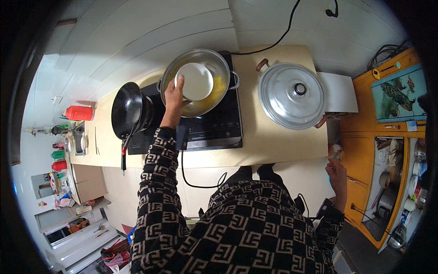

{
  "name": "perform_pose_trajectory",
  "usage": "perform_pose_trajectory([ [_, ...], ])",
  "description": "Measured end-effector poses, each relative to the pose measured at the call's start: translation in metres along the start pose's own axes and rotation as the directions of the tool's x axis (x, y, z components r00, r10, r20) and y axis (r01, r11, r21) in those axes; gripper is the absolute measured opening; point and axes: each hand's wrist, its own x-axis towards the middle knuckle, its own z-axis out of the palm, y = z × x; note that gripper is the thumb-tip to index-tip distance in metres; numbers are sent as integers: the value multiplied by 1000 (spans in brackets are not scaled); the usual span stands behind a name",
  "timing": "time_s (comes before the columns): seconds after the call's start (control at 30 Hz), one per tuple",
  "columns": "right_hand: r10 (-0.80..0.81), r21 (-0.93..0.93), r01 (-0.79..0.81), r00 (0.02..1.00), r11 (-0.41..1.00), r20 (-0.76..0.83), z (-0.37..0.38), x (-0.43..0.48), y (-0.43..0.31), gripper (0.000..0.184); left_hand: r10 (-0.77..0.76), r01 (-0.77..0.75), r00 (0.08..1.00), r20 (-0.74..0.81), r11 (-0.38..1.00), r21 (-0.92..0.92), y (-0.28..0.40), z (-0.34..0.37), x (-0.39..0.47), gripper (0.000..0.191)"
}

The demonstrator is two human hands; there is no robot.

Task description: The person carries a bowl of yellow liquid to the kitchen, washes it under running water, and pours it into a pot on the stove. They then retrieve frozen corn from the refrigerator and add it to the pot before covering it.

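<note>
My left hand (175, 101) grips the rim of a white bowl (194, 81), thumb on its inner side, fingers beneath. The bowl is over a wide metal pan (205, 54) with two loop handles, and yellow food (218, 89) shows in the pan beside it. The pan sits on a black induction cooktop (215, 128). Off to the right, past the counter's end, my right hand (337, 171) has its fingertips on a small crumpled packet (335, 152), seemingly of clear plastic; its contents are unclear.
A black wok (126, 109) with a utensil in it stands left of the pan. On the counter (284, 147) at right is a lidded metal pot (291, 96). Beyond it are a white box (337, 92) and an orange cabinet (357, 150). A black cable (196, 186) hangs at the front edge.
</note>
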Motion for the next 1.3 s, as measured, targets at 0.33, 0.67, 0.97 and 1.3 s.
perform_pose_trajectory([
  [0.33,10,1,-10,1000,1000,11,4,-1,-9,35,-171,336,888,426,875,-348,25,-4,-15,79],
  [0.67,13,-22,-12,1000,1000,20,11,5,-18,34,221,-228,973,69,967,112,42,-9,-1,67],
  [0.97,-155,-8,155,988,988,-27,17,33,-40,32,796,-617,555,241,201,761,63,-24,-19,79],
  [1.3,-466,29,468,883,883,-52,-5,107,-110,40,306,-309,950,-66,950,-43,61,-25,-41,72],
])
